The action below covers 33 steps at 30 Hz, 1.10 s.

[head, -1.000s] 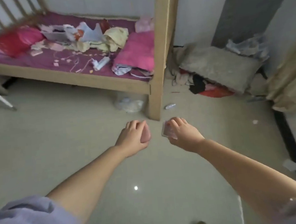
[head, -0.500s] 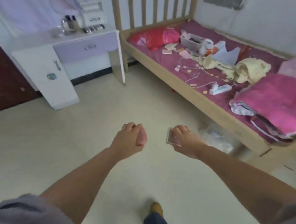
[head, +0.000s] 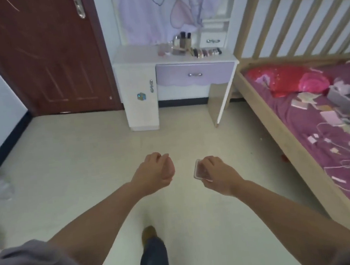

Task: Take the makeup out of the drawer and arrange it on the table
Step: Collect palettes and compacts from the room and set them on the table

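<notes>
Currently: right hand [head: 216,172] grips a flat clear compact [head: 198,169] above the floor [head: 76,164]; left hand [head: 155,171] curled round something pink, unidentifiable; desk [head: 138,56] well ahead, drawer [head: 195,74] closed.

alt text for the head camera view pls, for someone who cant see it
A person's two bare arms reach forward over a pale floor: the right hand grips a small flat clear case, the left hand has curled fingers. Ahead stands a white dressing table with a closed lilac drawer and makeup on top.

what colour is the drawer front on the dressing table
Pale purple drawer front, with a silver handle; head view.
</notes>
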{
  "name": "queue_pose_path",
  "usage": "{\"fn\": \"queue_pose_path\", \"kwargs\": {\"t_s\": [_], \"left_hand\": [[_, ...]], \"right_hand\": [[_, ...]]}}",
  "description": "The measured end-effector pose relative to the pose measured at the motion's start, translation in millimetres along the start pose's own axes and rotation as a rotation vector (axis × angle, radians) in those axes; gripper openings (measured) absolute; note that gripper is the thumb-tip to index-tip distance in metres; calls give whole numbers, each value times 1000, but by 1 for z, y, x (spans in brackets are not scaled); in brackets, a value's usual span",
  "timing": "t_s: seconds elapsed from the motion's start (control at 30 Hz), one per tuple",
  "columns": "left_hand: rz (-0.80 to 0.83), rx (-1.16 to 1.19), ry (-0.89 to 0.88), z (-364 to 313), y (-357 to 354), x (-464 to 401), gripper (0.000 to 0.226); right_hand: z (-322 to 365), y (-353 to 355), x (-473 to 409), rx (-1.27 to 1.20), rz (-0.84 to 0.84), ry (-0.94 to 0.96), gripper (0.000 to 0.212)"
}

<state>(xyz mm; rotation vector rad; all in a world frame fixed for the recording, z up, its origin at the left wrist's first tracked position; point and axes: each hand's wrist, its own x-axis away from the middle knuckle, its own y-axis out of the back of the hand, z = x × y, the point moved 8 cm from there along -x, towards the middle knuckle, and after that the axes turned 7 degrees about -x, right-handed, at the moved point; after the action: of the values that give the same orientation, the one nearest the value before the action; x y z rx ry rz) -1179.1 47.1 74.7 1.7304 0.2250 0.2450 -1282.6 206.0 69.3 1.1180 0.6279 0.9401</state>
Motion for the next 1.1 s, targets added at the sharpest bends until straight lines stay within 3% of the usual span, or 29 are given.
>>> {"fn": "queue_pose_path", "kwargs": {"t_s": [0.37, 0.6, 1.1], "left_hand": [[-27, -31, -54, 146, 63, -247, 76], [-13, 16, -127, 171, 60, -410, 79], [71, 75, -20, 243, 55, -729, 71]], "right_hand": [[-51, 45, -282, -80, -72, -64, 45], [-135, 67, -416, -53, -73, -81, 47], [-303, 128, -718, -81, 53, -45, 48]]}}
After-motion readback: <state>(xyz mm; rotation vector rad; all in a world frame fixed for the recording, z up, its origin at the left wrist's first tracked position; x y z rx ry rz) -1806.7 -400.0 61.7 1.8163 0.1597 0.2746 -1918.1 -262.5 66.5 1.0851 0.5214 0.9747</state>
